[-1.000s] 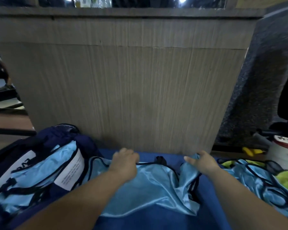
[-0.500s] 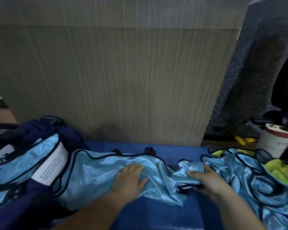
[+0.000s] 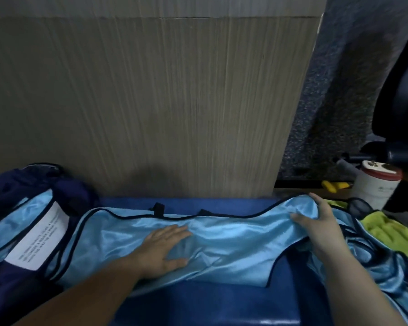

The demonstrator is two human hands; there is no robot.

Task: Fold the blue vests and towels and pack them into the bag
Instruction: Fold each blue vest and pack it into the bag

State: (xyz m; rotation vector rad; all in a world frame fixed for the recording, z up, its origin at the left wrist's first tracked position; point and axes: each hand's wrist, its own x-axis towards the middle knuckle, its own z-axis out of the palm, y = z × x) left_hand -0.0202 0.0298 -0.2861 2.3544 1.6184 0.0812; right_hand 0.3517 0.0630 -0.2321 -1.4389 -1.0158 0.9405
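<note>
A shiny light-blue vest (image 3: pixel 226 241) with black trim lies spread across the blue surface (image 3: pixel 210 304). My left hand (image 3: pixel 165 249) lies flat on the vest's middle, fingers straight. My right hand (image 3: pixel 320 222) grips the vest's right end, thumb on top of the cloth and fingers curled over its edge. At the left stands a dark navy bag (image 3: pixel 14 194) holding light-blue cloth (image 3: pixel 7 234) with a white label (image 3: pixel 37 241). More light-blue vests (image 3: pixel 391 271) lie piled at the right, with a yellow-green towel (image 3: pixel 384 229) on them.
A wood-grain panel (image 3: pixel 151 102) rises right behind the blue surface. A white canister with a red-rimmed lid (image 3: pixel 375 187) stands at the right, with a yellow tool (image 3: pixel 335 184) beside it and a dark chair (image 3: pixel 400 102) above.
The bunched vest has been pulled out flat. My right hand drew its end to the right, and my left hand stayed pressed on the middle. The camera tilted down.
</note>
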